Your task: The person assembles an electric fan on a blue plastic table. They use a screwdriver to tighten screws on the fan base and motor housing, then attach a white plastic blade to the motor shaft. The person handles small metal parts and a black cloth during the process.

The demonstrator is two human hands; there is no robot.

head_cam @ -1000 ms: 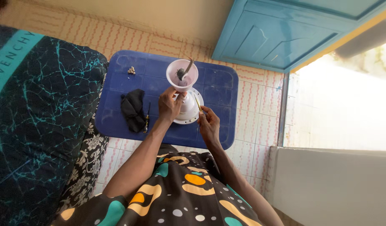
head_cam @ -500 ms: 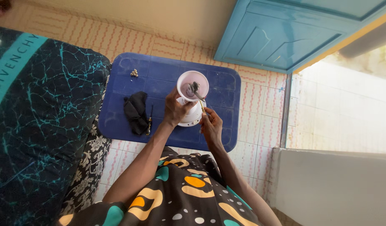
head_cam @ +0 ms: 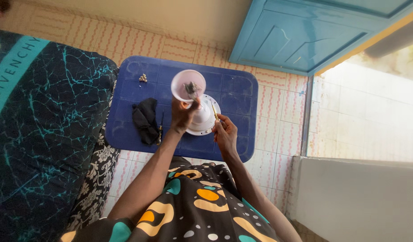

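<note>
Left hand: the left hand [head_cam: 183,115] is closed around the narrow neck of a white funnel-shaped plastic housing [head_cam: 188,86], gripping it just under the wide mouth.
Housing: it stands tilted, its wide pale mouth turned up toward the person, a dark metal part [head_cam: 190,88] showing inside; its lower end meets a white round base [head_cam: 205,117] resting on the bench.
Right hand: the right hand [head_cam: 225,133] is pinched shut on a thin yellow-handled tool [head_cam: 214,111], whose tip points at the edge of the round base.
Bench: a low blue plastic bench [head_cam: 235,96] carries everything, over a tiled floor [head_cam: 278,107].
Left of the hands: a crumpled black cloth [head_cam: 144,118] with a slim screwdriver [head_cam: 160,127] just beside it.
Far corner: a small cluster of screws [head_cam: 143,78].
Around: a dark teal-veined cushion [head_cam: 40,125] on the left, a blue door [head_cam: 305,31] behind.
</note>
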